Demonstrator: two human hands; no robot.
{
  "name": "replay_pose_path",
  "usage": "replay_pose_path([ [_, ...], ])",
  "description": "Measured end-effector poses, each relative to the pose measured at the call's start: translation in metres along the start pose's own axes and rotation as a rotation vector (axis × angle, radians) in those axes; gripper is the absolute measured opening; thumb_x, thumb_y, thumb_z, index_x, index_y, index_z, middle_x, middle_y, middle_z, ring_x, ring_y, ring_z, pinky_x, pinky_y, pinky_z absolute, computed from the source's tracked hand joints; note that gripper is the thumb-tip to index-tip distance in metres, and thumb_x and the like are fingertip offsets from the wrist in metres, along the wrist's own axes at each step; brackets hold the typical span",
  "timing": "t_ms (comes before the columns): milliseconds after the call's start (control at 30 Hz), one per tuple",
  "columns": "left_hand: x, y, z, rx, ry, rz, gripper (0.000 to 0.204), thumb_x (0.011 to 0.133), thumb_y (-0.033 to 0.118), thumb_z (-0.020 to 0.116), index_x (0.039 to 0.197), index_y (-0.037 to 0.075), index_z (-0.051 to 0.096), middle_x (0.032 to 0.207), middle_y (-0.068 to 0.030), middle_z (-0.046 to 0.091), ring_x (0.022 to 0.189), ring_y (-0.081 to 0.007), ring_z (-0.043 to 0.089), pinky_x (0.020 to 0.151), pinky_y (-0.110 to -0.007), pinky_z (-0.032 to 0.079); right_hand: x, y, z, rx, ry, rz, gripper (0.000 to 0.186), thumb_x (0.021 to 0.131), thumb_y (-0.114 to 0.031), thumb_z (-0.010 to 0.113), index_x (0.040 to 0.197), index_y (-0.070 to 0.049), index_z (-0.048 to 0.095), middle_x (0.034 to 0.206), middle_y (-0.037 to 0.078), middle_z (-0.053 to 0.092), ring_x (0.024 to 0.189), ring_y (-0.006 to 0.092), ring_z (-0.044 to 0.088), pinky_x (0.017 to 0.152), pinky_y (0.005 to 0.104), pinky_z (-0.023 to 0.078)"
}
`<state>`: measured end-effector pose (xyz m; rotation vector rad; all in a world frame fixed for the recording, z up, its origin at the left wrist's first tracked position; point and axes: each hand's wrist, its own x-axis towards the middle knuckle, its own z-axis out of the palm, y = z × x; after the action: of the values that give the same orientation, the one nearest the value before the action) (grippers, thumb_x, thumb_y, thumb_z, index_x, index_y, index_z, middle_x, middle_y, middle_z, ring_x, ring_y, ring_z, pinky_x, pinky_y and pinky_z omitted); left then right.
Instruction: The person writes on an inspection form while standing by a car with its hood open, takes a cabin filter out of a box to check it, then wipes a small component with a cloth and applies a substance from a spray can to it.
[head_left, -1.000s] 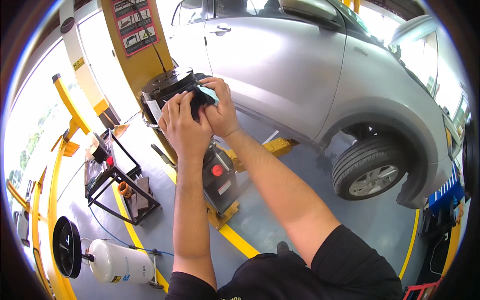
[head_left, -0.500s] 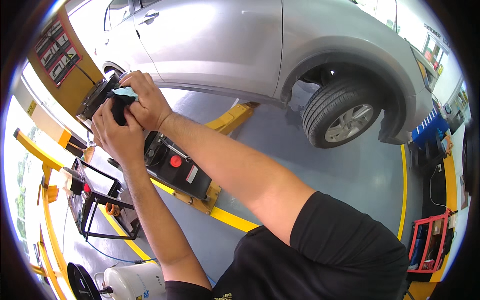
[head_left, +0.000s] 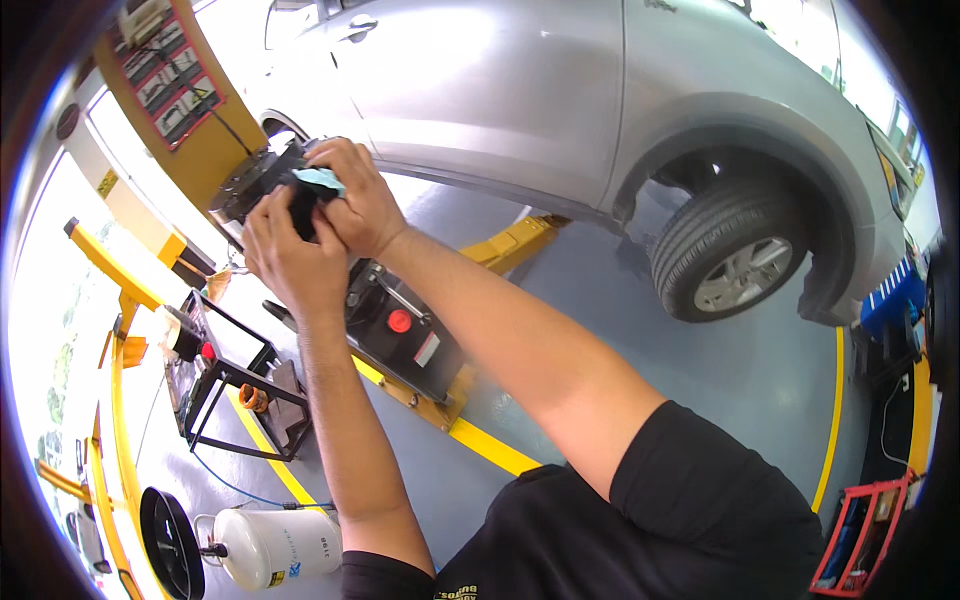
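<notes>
My two hands are raised together at the upper left, closed around a dark, soft-looking bundle whose kind I cannot make out. A light blue cloth sticks out of its top. On the near side, my left hand curls its fingers against the bundle. My right hand grips it and the blue cloth from the right, palm hidden. Directly behind the hands is a black piece of equipment by the yellow post; whether the bundle touches it cannot be seen.
A silver car stands raised beyond my arms, its front wheel turned outward. Below it are a yellow lift arm and a black unit with a red cap. At left are a black cart and a white tank.
The whole scene has shifted right and slightly down in the view. Both hands stay closed on the dark bundle and blue cloth, with little change in their grip.
</notes>
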<state>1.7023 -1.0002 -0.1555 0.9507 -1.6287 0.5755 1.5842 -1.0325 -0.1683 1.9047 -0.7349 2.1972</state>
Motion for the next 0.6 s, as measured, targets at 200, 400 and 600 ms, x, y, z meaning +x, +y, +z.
replay_pose_path([
  [200,-0.0024,-0.0013,0.0013,-0.024,0.043,-0.009,0.036,0.082,0.016,0.074,0.117,0.01,0.069,0.12,-0.0059,0.064,0.12,-0.0296,0.057,0.104,-0.046,0.04,-0.0022,-0.0003,0.0029,-0.003,-0.019,0.038,0.042,0.07,-0.01,0.054,0.112,-0.005,0.057,0.121,0.015,0.061,0.115,0.0392,0.054,0.101,0.0473,0.044],
  [400,-0.0034,0.004,-0.0019,-0.026,0.028,-0.042,0.034,0.083,0.017,0.074,0.116,0.01,0.069,0.12,-0.0045,0.064,0.12,-0.028,0.057,0.104,-0.045,0.04,-0.0038,0.0004,0.0015,-0.011,-0.009,0.046,0.043,0.069,-0.01,0.054,0.112,-0.007,0.058,0.121,0.013,0.062,0.115,0.0392,0.054,0.099,0.0491,0.044],
  [600,-0.0057,0.0014,-0.0044,-0.051,0.036,-0.014,0.04,0.082,0.01,0.073,0.121,0.007,0.066,0.119,-0.0085,0.063,0.118,-0.0316,0.058,0.104,-0.047,0.04,-0.0043,-0.0025,0.0011,0.001,-0.067,0.034,0.04,0.074,-0.01,0.056,0.114,-0.004,0.055,0.124,0.017,0.058,0.115,0.0399,0.053,0.102,0.0454,0.044],
])
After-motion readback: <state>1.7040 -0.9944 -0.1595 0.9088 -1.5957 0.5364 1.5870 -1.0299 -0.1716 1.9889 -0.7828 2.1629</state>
